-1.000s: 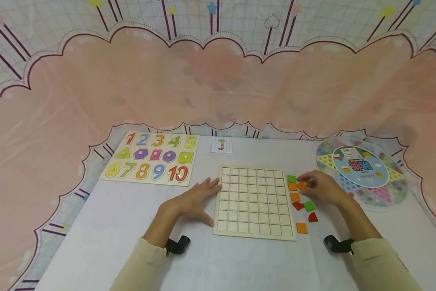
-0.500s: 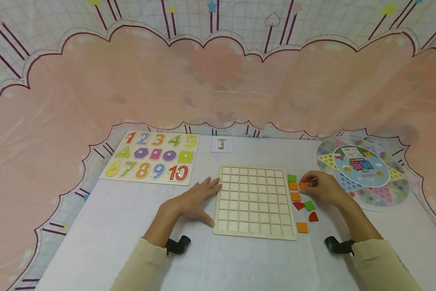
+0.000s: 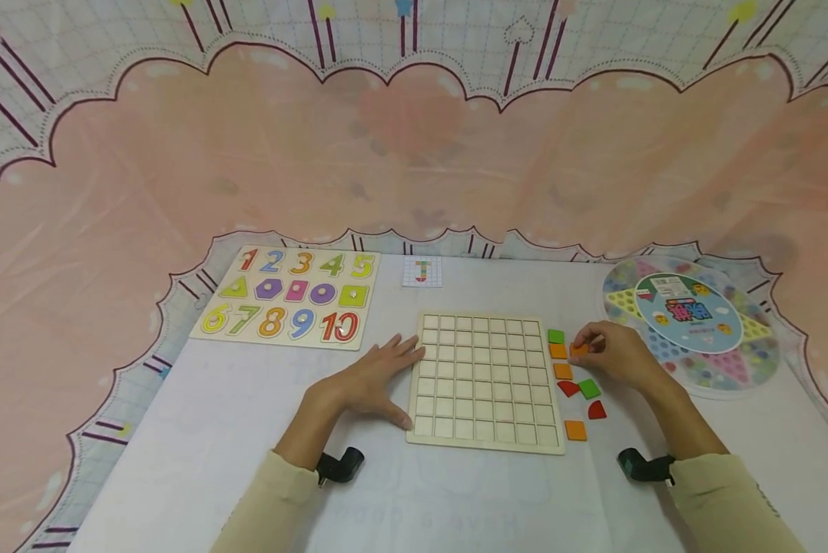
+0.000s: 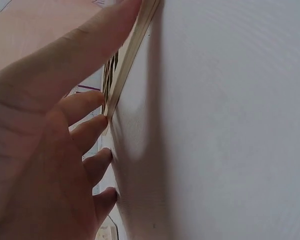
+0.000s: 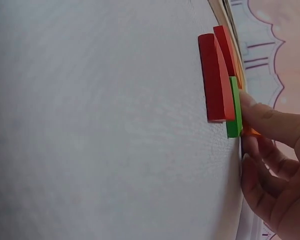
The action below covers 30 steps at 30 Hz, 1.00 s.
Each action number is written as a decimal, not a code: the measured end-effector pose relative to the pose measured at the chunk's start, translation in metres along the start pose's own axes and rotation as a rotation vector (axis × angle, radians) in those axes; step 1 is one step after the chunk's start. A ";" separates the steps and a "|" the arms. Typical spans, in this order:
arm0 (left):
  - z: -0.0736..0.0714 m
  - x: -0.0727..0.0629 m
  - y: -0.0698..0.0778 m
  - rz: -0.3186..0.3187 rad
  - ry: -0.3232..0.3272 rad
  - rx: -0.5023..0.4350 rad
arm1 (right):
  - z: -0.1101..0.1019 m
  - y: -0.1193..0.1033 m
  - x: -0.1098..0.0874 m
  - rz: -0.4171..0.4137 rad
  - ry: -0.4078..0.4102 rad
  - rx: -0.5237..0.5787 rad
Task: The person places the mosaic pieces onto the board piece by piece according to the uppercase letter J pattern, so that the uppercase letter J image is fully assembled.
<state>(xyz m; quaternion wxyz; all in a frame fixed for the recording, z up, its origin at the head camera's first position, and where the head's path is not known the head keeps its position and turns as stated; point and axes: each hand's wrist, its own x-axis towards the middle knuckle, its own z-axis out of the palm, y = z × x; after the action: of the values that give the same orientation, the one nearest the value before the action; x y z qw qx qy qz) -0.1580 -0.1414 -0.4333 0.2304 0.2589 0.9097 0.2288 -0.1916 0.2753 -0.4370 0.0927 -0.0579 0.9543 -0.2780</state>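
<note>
Board [image 3: 485, 380] between hands [image 3: 369, 382]; right [image 3: 616, 355] pinches orange tile [image 3: 579, 349].

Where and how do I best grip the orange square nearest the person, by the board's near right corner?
Likely best: pinch the orange square by its near and far edges, coming from above on the person's right. It lies flat, with no knob to lift by, and its left edge is close to the grid board, leaving little finger room there; the other edges look freer.

Number puzzle [image 3: 286, 276], colourful round disc [image 3: 690, 313]
</note>
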 end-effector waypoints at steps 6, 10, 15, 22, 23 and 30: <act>0.001 0.000 0.001 0.001 0.004 0.018 | -0.003 0.000 -0.001 0.016 -0.023 0.025; 0.001 -0.001 0.003 0.000 0.005 0.023 | -0.008 -0.001 -0.002 0.035 -0.024 0.042; 0.002 0.000 0.004 -0.006 0.011 0.023 | -0.013 -0.005 -0.002 0.037 0.013 0.054; 0.004 0.001 0.004 0.002 0.017 0.028 | -0.012 -0.017 0.004 -0.030 0.073 0.082; 0.004 0.001 0.004 0.005 0.022 0.027 | -0.011 -0.020 0.006 -0.033 0.074 0.091; 0.002 0.000 0.005 -0.012 0.009 0.024 | -0.001 -0.039 0.019 -0.107 0.076 0.126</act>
<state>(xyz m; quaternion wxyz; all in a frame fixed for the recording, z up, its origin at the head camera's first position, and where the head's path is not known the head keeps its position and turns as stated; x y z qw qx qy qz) -0.1551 -0.1364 -0.4326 0.2249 0.2549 0.9149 0.2177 -0.2079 0.2405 -0.4179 0.0450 -0.0924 0.9333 -0.3440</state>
